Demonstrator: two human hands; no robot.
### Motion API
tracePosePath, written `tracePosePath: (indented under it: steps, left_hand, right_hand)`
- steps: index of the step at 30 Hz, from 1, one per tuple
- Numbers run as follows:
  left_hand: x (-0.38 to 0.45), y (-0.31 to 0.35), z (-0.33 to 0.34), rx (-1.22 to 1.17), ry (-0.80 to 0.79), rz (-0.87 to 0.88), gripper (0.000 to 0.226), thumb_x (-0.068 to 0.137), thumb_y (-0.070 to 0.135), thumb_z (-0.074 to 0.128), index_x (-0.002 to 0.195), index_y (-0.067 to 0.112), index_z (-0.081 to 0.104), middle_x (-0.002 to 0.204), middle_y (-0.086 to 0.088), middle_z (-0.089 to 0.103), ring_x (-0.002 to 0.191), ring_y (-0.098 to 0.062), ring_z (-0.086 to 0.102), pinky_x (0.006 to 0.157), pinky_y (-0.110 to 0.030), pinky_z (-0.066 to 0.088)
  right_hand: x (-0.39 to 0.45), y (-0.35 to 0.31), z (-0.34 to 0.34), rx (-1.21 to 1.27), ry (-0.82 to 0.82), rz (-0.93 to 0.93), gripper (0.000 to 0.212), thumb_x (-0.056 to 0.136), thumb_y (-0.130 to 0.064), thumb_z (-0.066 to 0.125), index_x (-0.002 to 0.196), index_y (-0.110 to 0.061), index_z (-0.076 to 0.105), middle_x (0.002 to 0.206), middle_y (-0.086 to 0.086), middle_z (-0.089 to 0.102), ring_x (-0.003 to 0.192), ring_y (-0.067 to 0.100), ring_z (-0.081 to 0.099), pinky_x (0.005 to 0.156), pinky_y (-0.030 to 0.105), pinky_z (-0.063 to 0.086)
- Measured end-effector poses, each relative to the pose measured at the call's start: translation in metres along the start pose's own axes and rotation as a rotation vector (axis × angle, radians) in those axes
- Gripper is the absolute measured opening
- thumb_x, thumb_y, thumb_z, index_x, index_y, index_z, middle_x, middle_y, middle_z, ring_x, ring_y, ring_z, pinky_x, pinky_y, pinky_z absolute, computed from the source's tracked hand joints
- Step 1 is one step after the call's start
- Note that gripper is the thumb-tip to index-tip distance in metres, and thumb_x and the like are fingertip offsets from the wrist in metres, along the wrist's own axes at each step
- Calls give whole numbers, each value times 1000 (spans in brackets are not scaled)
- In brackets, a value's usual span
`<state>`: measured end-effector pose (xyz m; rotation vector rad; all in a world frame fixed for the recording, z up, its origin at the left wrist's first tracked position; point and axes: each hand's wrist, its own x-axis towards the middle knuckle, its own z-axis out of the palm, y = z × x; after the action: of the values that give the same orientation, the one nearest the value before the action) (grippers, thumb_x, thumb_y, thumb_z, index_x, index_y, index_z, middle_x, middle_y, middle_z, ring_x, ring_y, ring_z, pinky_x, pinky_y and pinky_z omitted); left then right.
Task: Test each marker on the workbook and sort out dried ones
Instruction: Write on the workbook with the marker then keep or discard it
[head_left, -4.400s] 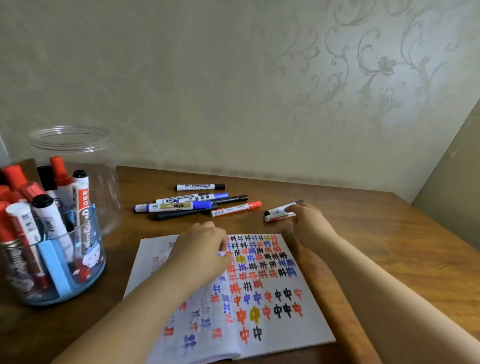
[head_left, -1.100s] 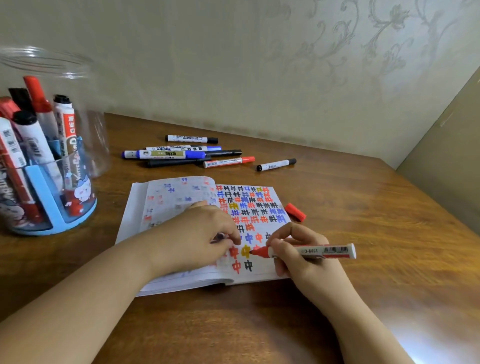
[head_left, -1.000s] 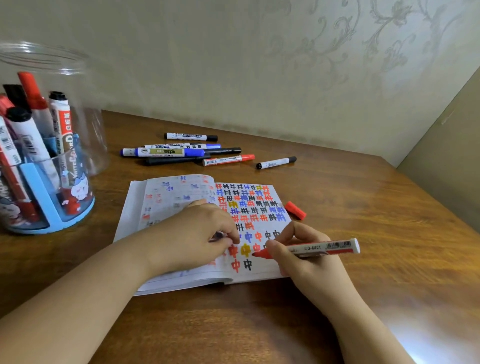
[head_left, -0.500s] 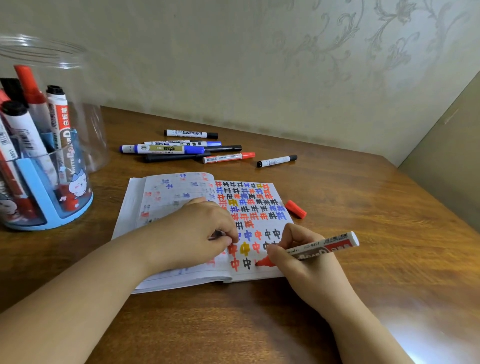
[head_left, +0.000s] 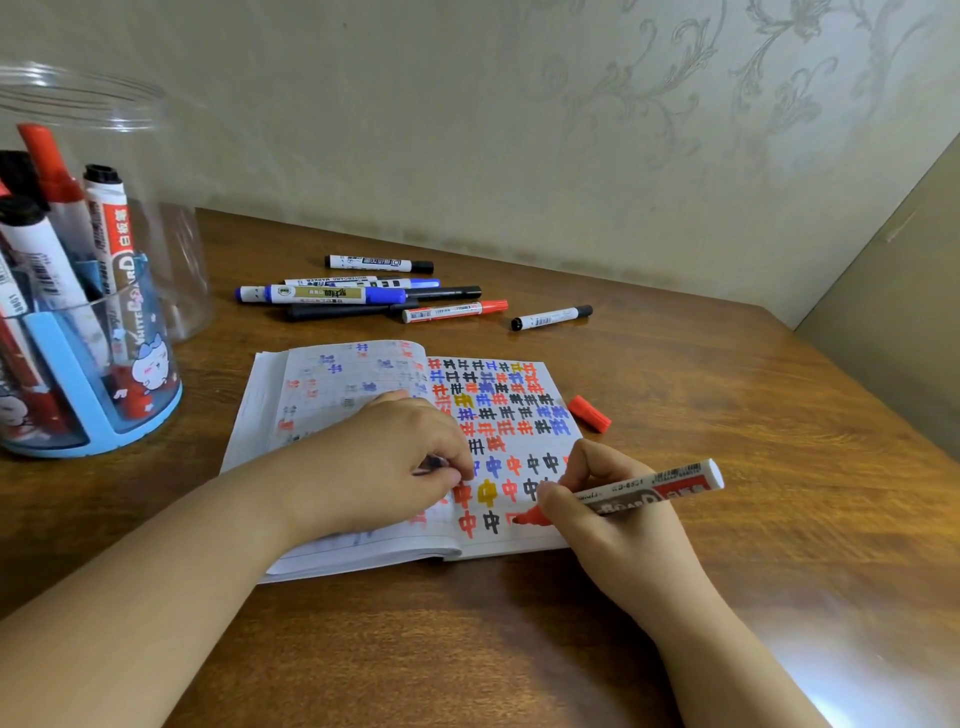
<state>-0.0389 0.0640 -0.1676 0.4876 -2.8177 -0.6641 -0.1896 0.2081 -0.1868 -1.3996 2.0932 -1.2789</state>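
The right hand pinches an uncapped red whiteboard marker, tip on the open character-filled workbook at five o'clock of the page. Finish the stroke with light, even pressure (faint ink means dried). The left hand, fingers curled, pins the page.

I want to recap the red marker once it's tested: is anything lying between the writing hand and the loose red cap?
Nothing visible does. The red cap lies alone on the table, just off the workbook's right edge, beyond the right hand holding the red marker. Only bare page and wood between.
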Motion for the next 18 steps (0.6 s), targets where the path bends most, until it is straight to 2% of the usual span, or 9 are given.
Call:
tracePosePath:
  steps: [8,13,16,18]
  left_hand:
    - [-1,-2,1,10,-1,0,21,93,28,53,108,32,67,111,21,62,103,8,47,82,6,17]
    - [0,-2,1,19,-12,-7,19,91,27,55,104,32,69,108,20,64,101,6,51,84,1,23]
    - [-1,-2,-1,6,-25,-31,20,91,28,55,107,33,67,109,23,61,101,8,50,78,2,30]
    - [-3,-3,-4,-48,-24,-62,18,89,28,58,104,36,66,108,24,59,101,8,52,79,-1,36]
  right_hand:
    - [1,-1,0,11,24,-11,25,82,-12,67,67,-1,50,69,20,62,67,35,56,48,22,36]
    - [0,-1,0,3,-9,13,27,81,-14,67,66,-2,49,71,22,62,61,35,54,48,24,34]
    - [-2,-6,-2,25,-49,60,27,82,-12,66,67,1,47,70,24,59,56,17,50,48,20,33]
    - [-3,-10,-3,72,-22,94,27,83,-10,66,65,-1,49,59,11,60,53,3,54,47,13,35]
